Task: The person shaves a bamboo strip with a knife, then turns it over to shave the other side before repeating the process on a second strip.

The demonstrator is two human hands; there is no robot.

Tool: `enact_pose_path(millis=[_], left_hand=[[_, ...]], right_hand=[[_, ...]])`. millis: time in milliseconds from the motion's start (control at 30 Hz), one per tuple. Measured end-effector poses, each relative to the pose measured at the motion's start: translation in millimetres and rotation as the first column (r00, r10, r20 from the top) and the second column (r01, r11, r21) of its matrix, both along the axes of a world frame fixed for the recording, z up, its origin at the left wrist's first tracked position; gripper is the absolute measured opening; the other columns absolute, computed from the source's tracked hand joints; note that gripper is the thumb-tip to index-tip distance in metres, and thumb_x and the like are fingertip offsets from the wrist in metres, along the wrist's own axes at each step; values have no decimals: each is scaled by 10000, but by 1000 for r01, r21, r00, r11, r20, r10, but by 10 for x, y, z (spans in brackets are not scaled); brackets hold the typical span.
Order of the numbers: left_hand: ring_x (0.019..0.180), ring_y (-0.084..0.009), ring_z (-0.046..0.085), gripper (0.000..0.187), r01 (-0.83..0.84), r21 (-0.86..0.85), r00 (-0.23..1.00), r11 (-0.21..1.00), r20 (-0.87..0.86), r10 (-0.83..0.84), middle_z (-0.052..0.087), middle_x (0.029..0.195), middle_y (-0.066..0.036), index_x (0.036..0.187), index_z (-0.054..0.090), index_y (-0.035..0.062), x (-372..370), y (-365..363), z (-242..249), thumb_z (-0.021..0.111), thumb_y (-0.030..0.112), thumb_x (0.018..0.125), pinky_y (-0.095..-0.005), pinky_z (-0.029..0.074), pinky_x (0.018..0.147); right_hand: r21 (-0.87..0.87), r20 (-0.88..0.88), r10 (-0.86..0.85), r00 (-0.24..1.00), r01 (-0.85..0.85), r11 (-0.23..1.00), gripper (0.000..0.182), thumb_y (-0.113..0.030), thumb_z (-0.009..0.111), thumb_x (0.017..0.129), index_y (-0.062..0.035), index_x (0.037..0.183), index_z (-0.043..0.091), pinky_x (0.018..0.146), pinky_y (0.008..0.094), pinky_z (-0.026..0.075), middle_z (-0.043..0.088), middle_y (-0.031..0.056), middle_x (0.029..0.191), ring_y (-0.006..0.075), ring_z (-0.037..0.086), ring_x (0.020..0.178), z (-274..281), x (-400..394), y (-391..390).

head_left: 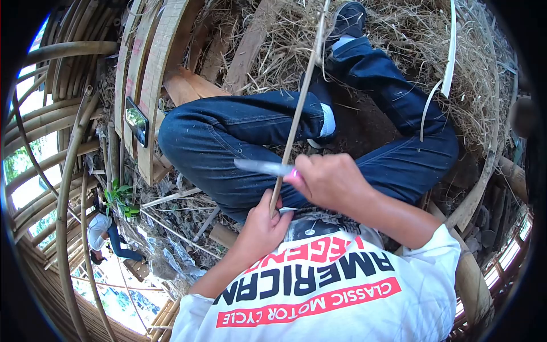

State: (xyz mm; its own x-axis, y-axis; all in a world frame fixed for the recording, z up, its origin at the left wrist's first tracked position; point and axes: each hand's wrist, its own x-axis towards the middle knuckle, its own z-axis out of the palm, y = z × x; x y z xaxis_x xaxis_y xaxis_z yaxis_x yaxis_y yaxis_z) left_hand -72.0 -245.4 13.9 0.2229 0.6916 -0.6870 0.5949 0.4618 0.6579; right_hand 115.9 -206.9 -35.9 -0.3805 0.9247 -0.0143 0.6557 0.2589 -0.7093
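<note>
My right hand (333, 179) is closed around the pink handle of a knife (259, 166), whose blade points left and is slightly blurred. The blade crosses the long thin bamboo strip (300, 105) just above my left hand. That strip runs from my lap up past my feet to the top of the view. Low down near my waist, my left hand (263, 228) grips the strip with fingers wrapped round it. My legs in blue jeans (228, 148) are folded on either side of it, with small pale shavings on the cloth.
A phone (137, 121) rests against wooden planks (154, 62) at the upper left. Dry straw (421, 45) covers the ground ahead. A pale curled strip (431, 108) hangs by my right knee. Bamboo poles (65, 188) stand at left, with another person (101, 231) beyond them.
</note>
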Motion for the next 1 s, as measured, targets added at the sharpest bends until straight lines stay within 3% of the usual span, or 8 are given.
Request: enact_pose_path(millis=[133, 333, 467, 567, 667, 800, 867, 1000], left_hand=[[458, -131, 359, 218, 17, -20, 999, 1000, -29, -17, 380, 518, -52, 952, 431, 24, -18, 2, 44, 620, 91, 865, -312, 315, 457], [468, -129, 371, 228, 16, -14, 1000, 1000, -5, -16, 380, 524, -47, 953, 429, 29, 30, -3, 35, 629, 92, 862, -307, 321, 462], [463, -126, 367, 230, 28, -37, 999, 999, -41, -29, 386, 528, -44, 951, 427, 31, -9, -14, 74, 630, 91, 861, -304, 318, 460], [464, -123, 366, 232, 43, -41, 998, 998, -44, -45, 388, 530, -46, 954, 421, 32, 8, 37, 74, 627, 91, 865, -302, 315, 459], [467, -116, 364, 230, 55, -38, 998, 998, -40, -57, 388, 530, -46, 956, 412, 36, 29, 26, 99, 620, 90, 873, -298, 309, 459], [511, -45, 304, 229, 28, -61, 998, 998, -47, -31, 335, 551, 25, 933, 421, 34, 43, 30, 93, 637, 47, 859, -235, 262, 474], [508, -45, 307, 227, 11, -36, 999, 999, -50, -12, 334, 543, 25, 935, 422, 35, 34, 10, 85, 636, 49, 861, -236, 261, 473], [499, -49, 309, 223, 32, -70, 996, 997, -85, -38, 339, 535, 18, 944, 419, 36, 47, 24, 126, 627, 48, 866, -242, 256, 462]], right_hand=[[105, 59, 10, 998, -16, 994, 370, -411, 566, 904, -76, 752, 530, 432, 348, 478, 575, 93, 561, 252, 601, 473, -89, 111, 77], [0, -17, 94, 995, -94, 996, 359, -383, 539, 931, -67, 759, 536, 446, 368, 477, 588, 108, 567, 271, 609, 482, 11, 34, -4], [-42, 21, -14, 1000, 15, 999, 336, -372, 600, 890, -69, 761, 534, 470, 394, 467, 585, 114, 602, 309, 604, 522, -36, 85, 110], [32, 44, 26, 999, -27, 999, 356, -381, 535, 932, -72, 753, 538, 436, 376, 472, 598, 109, 575, 284, 608, 477, 0, 124, 121], [-8, 88, -88, 992, 89, 996, 353, -381, 534, 931, -69, 766, 542, 443, 380, 481, 594, 107, 566, 288, 606, 474, -110, 241, 331], [-20, 74, 18, 997, -17, 1000, 352, -373, 527, 939, -66, 770, 552, 451, 403, 476, 595, 118, 556, 306, 613, 494, -50, 147, 221], [-55, 45, -143, 989, 145, 988, 321, -352, 572, 913, -75, 752, 544, 478, 437, 463, 563, 143, 545, 350, 596, 527, -175, 254, 426], [-112, 6, -22, 1000, 23, 993, 318, -335, 565, 918, -66, 748, 549, 474, 438, 451, 560, 146, 545, 358, 593, 537, 12, 168, 239]])
